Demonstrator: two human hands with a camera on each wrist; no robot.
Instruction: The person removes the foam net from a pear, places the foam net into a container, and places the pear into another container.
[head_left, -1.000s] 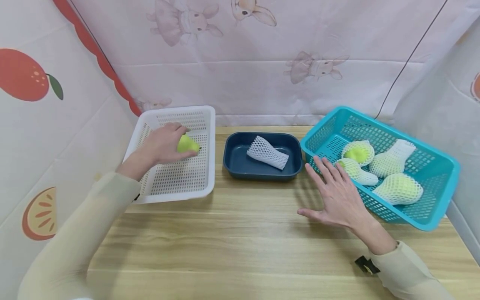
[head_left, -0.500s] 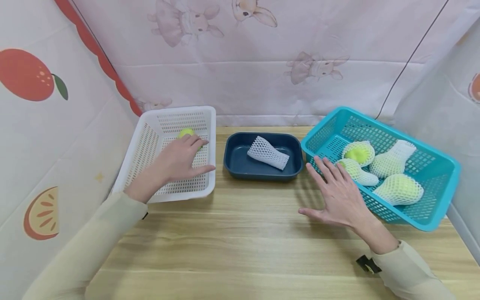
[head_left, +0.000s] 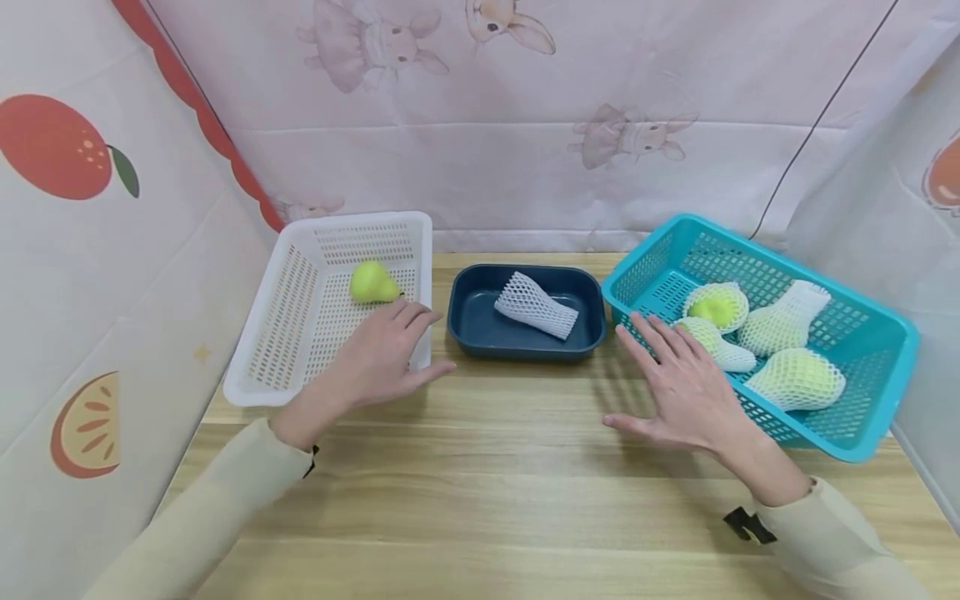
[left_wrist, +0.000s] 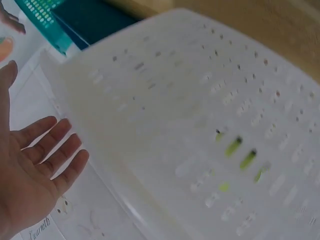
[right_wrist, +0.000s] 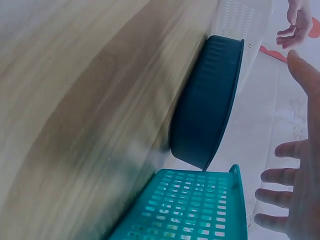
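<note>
While the bare pear [head_left: 373, 282] lies in the white basket [head_left: 251, 342], just beyond the left hand's [head_left: 378, 358] fingertips, that hand hangs over the basket's near edge, fingers loosely extended, thumb out; whether it brushes the plastic is hard to tell. Over here, the right hand [head_left: 690, 396] spreads wide beside the turquoise basket [head_left: 892, 392] of net-wrapped pears [head_left: 801, 379], a dark tray [head_left: 471, 310] between both baskets!

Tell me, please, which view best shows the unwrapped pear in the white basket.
The head view, where the unwrapped pear lies unobstructed in the white basket. The left wrist view shows only green patches through the basket's slots; the right wrist view shows none.
</note>
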